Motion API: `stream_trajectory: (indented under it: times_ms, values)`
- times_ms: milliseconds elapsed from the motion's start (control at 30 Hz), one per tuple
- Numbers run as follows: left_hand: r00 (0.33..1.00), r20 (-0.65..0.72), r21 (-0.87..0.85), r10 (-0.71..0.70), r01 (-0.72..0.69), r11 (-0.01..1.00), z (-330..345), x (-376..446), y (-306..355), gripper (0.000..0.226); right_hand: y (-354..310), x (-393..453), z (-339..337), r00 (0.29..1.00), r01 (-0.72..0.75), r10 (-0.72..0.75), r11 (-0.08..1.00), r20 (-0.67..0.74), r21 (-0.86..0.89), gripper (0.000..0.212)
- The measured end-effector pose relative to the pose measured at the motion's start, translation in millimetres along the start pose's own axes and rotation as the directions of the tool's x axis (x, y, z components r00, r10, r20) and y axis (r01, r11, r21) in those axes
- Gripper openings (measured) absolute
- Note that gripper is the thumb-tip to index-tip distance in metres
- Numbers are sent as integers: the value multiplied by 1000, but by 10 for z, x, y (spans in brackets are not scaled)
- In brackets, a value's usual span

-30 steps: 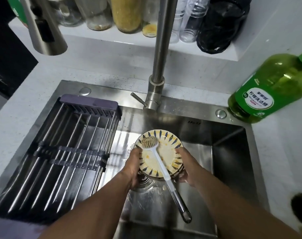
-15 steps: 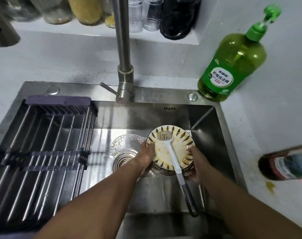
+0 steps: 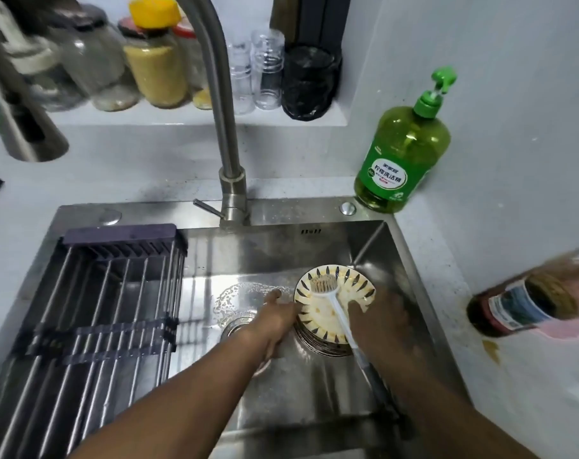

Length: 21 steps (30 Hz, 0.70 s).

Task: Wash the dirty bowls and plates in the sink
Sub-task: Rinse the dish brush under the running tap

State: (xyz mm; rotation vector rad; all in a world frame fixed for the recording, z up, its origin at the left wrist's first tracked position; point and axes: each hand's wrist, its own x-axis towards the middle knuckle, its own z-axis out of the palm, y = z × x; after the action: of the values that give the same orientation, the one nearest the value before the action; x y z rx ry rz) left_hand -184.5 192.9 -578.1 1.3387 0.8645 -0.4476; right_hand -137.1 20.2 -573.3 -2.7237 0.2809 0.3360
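A stack of dirty plates [image 3: 317, 313], cream with dark petal marks round the rim, sits in the right part of the steel sink [image 3: 314, 212]. A white dish brush [image 3: 324, 285] lies across the top plate, its handle pointing toward me. My left hand [image 3: 274, 321] grips the stack's left edge, with one finger sticking out. My right hand [image 3: 379, 314] is blurred; it covers the stack's right edge, and its grip is unclear.
A sliding drying rack [image 3: 99, 309] spans the sink's left half. The faucet [image 3: 230, 144] rises behind the basin, near the drain [image 3: 236, 323]. A green soap bottle [image 3: 400, 154] stands at the back right. A brown bottle [image 3: 519, 306] is on the right counter. Jars line the shelf.
The stack of plates has shifted right and away toward the sink's far right corner. My right hand is now blurred with motion. The view has tilted up.
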Motion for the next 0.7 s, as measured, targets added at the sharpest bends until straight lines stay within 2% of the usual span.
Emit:
stream_trajectory:
  times_ms: [33, 100, 200, 267, 367, 500, 567, 633, 700]
  values:
    - [999, -34, 15, 5, -5, 1000, -121, -106, 44, 58, -98, -89, -52, 991, 123, -127, 987, -45, -100, 58]
    - [997, -70, 50, 27, -24, 998, -332, -236, 84, 38, -221, -210, -92, 969, 247, -244, 942, 44, -228, 54]
    - [997, -68, 51, 39, -36, 998, -685, -569, 200, 2, -307, -271, -39, 946, 285, -199, 886, 256, -366, 42]
    - [994, -89, 30, 60, -57, 998, -875, -709, 271, 15, -274, -259, -13, 948, 264, -152, 866, 278, -425, 30]
    - [984, -148, -20, 98, -102, 995, -1209, -950, 384, 8, -329, -379, -53, 936, 297, -197, 886, 291, -357, 25]
    - [977, -175, -88, 123, -140, 986, -1411, -1125, 486, 21, -479, -472, -157, 898, 379, -335, 919, 285, -112, 25]
    - [966, -195, -97, 172, -194, 976, -1435, -1270, 569, 32, -615, -576, -297, 852, 458, -433, 889, 295, -17, 21]
    - [936, -213, -32, 281, -294, 955, -1461, -1306, 695, 45, -756, -698, -463, 798, 528, -514, 848, 315, 45, 18]
    - [866, -244, 118, 437, -420, 900, -1496, -1239, 864, 46, -846, -786, -607, 770, 551, -550, 829, 324, 96, 17]
